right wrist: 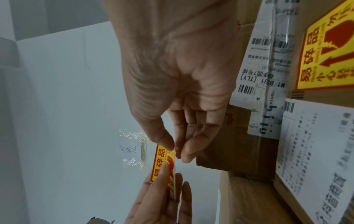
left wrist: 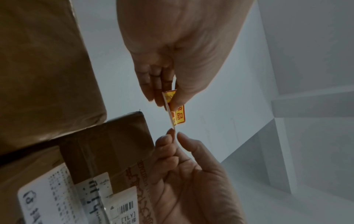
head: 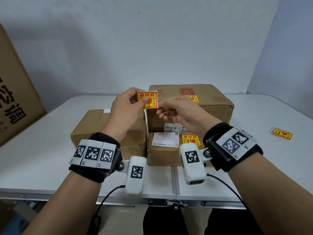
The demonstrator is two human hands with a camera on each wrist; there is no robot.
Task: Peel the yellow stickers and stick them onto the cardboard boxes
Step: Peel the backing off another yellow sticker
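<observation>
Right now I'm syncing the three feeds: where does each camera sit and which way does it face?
Head: worn above, looking forward and down at both hands, wristbands and boxes on the table.
Left wrist: looks along the left hand at the yellow sticker.
Right wrist: looks along the right hand toward labelled boxes.
All three share the sticker, pinched by both hands.

big brown cardboard carton (head: pixel 15 92): cut off by left edge, print partly out of view | tall brown cardboard box (head: pixel 203 106): its yellow sticker (head: pixel 194 98) half hidden behind right hand (head: pixel 179 112) | white shipping label (head: pixel 165 139): text too small to read | small stack of yellow stickers (head: pixel 281 133) on counter (head: pixel 50 133): count cannot be told
</observation>
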